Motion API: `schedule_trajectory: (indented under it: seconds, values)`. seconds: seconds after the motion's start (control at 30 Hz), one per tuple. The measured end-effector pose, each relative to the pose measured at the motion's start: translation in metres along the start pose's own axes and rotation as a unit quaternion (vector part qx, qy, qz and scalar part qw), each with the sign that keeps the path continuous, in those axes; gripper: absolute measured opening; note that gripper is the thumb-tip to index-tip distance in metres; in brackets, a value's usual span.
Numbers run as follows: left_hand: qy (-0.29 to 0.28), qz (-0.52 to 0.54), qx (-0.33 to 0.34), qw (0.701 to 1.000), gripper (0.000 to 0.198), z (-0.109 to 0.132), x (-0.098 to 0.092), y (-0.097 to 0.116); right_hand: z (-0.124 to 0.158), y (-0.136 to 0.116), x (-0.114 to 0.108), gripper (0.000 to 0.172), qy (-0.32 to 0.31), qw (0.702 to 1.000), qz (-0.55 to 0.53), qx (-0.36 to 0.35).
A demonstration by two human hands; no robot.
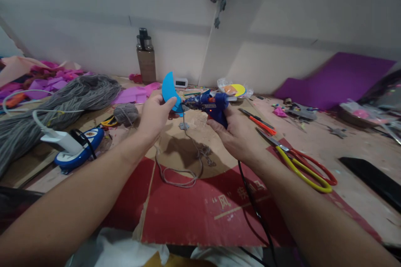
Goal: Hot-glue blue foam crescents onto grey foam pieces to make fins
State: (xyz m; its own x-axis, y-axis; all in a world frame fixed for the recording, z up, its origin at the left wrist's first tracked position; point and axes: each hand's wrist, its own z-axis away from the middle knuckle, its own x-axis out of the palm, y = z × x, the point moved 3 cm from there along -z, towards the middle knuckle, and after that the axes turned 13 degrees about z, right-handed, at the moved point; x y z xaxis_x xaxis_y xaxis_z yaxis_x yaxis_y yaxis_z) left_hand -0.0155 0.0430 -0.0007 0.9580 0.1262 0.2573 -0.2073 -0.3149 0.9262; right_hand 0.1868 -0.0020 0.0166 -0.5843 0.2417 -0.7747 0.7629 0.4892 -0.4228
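My left hand (158,112) pinches a bright blue crescent-shaped piece (169,87) between thumb and fingers, above the cardboard. In my right hand (227,129) is a dark blue glue gun (214,104), its small light glowing red. The gun's nozzle points left and reaches the crescent's lower edge; whether it touches cannot be made out. From that spot a grey yarn string (184,123) hangs down and loops over the cardboard (188,217). A small grey piece (184,126) shows just behind the string. The gun's black cord (250,192) runs down towards me.
Scissors (297,162) with red and yellow handles and an orange cutter (261,124) lie at right, near a black phone (369,175). Grey yarn (78,100) and a blue power strip (81,150) occupy the left. A brown bottle (146,60) and purple sheet (335,79) stand behind.
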Motion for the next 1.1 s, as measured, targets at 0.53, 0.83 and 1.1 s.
schedule_trajectory:
  seconds: [0.53, 0.83, 1.1]
  values:
    - [0.029, 0.037, 0.010, 0.999, 0.012, -0.0090, -0.0068, 0.0033, 0.0007, -0.0012, 0.0034, 0.036, -0.025, 0.999, 0.048, 0.003]
    - [0.021, 0.030, 0.005, 0.999, 0.014, -0.0049, -0.0042, 0.0006, 0.0012, 0.0011, 0.0021, 0.035, -0.017, 0.999, 0.046, 0.009]
    - [-0.008, 0.011, 0.000, 1.000, 0.017, -0.0019, -0.0011, -0.0009, 0.0002, -0.0012, -0.0010, 0.040, -0.005, 1.000, 0.013, 0.015]
